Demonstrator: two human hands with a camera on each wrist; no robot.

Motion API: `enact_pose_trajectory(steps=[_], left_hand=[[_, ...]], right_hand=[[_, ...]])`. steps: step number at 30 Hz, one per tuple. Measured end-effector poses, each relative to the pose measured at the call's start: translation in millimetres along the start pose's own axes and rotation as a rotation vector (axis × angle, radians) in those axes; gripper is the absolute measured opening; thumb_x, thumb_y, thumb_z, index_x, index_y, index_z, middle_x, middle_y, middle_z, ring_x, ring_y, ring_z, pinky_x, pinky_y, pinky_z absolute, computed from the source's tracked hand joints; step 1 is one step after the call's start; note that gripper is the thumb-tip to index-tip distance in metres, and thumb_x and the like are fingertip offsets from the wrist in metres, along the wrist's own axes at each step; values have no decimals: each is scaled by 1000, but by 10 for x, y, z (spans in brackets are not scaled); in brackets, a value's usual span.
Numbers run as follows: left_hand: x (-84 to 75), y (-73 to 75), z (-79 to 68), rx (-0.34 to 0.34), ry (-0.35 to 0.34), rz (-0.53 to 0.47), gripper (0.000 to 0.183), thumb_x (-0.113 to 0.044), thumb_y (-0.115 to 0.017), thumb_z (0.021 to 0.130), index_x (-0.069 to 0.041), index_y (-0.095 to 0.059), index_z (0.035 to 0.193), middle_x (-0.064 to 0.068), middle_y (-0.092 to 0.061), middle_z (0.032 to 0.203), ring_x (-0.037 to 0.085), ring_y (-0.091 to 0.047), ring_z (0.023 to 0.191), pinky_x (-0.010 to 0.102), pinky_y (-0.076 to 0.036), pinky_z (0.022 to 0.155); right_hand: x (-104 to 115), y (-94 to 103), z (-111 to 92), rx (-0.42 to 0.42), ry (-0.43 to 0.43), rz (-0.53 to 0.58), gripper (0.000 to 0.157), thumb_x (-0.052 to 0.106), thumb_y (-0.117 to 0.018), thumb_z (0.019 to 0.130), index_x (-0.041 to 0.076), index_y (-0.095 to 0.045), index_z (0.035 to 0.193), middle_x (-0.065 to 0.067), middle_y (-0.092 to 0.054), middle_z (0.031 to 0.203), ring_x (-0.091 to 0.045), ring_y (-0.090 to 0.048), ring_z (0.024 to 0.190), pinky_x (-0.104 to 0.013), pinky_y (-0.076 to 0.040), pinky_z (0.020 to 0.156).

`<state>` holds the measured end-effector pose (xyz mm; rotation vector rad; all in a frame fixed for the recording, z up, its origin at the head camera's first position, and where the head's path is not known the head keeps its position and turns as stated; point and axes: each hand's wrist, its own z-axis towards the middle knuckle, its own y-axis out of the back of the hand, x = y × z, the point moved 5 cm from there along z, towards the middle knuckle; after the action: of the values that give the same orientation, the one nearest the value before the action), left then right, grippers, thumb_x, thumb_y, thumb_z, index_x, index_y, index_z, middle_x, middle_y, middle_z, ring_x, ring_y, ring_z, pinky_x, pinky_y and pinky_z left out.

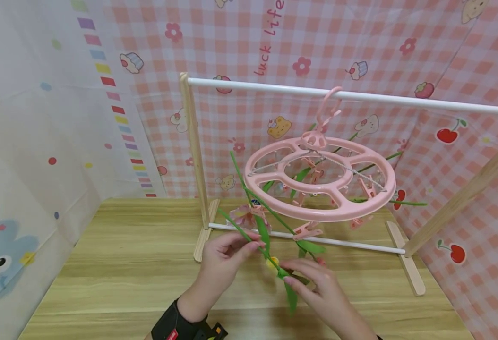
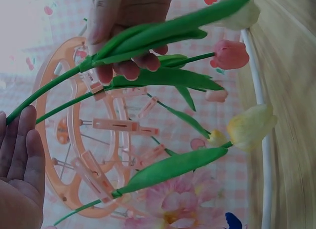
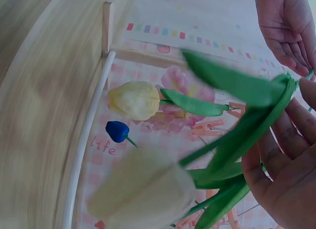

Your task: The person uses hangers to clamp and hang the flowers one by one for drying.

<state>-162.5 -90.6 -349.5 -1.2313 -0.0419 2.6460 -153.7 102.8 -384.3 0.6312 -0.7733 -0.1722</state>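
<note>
An artificial white tulip (image 3: 143,189) with green leaves lies between my two hands. Its bare stem end is pinched by my left hand (image 1: 227,255) between thumb and fingers. My right hand (image 1: 321,283) holds the same stem where the leaves (image 2: 163,34) branch off, and the bloom hangs below. Just beyond them hangs a pink oval clip hanger (image 1: 321,215) with several clothes pegs (image 1: 307,230). Other artificial tulips dangle from the pegs heads down, among them a pale yellow tulip (image 2: 252,128), a pink tulip (image 2: 231,54) and a blue tulip (image 3: 117,131).
The hanger hooks over a white rail (image 1: 253,87) between wooden posts (image 1: 195,156). A lower white bar (image 1: 359,245) joins the stand's feet above the wood-grain table (image 1: 117,283). A large pink flower (image 3: 177,88) hangs at the hanger's left side. Checked cloth (image 1: 232,47) covers the back.
</note>
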Motion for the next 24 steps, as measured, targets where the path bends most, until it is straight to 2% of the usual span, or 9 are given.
enact_pose_trajectory(steps=[6, 13, 17, 20, 24], left_hand=[[30, -22, 2, -5, 18, -35, 17, 5, -62, 83, 15, -60, 97, 21, -66, 89, 28, -65, 82, 39, -55, 71], [85, -65, -40, 13, 21, 45, 14, 3, -65, 81, 11, -64, 93, 18, -67, 86, 21, -65, 78, 34, -56, 65], [89, -82, -50, 14, 25, 58, 13, 3, -65, 82, 9, -64, 93, 18, -67, 86, 20, -65, 78, 35, -56, 66], [77, -87, -52, 11, 20, 59, 12, 4, -64, 82, 10, -63, 93, 17, -67, 86, 22, -65, 78, 36, -56, 67], [63, -88, -57, 2, 18, 54, 13, 5, -64, 82, 10, -63, 94, 18, -67, 87, 23, -65, 79, 36, -56, 67]], right_hand=[[-8, -32, 2, -12, -8, 91, 25, 2, -68, 81, 8, -67, 105, 0, -65, 104, -13, -60, 94, -27, -56, 68], [-1, -17, 17, -41, 1, 81, 20, 4, -68, 82, 12, -67, 100, 6, -65, 97, -7, -59, 85, -24, -54, 69], [-17, -35, 11, -29, -17, 95, 19, 6, -68, 83, 14, -67, 100, 7, -66, 98, -6, -59, 86, -23, -53, 70], [-8, -42, 5, -47, 15, 79, 22, 2, -69, 80, 12, -67, 100, 4, -66, 97, -8, -59, 84, -24, -54, 68], [205, 23, 72, -79, 66, 45, 25, -8, -70, 73, 4, -67, 95, -2, -66, 92, -10, -60, 78, -25, -54, 63]])
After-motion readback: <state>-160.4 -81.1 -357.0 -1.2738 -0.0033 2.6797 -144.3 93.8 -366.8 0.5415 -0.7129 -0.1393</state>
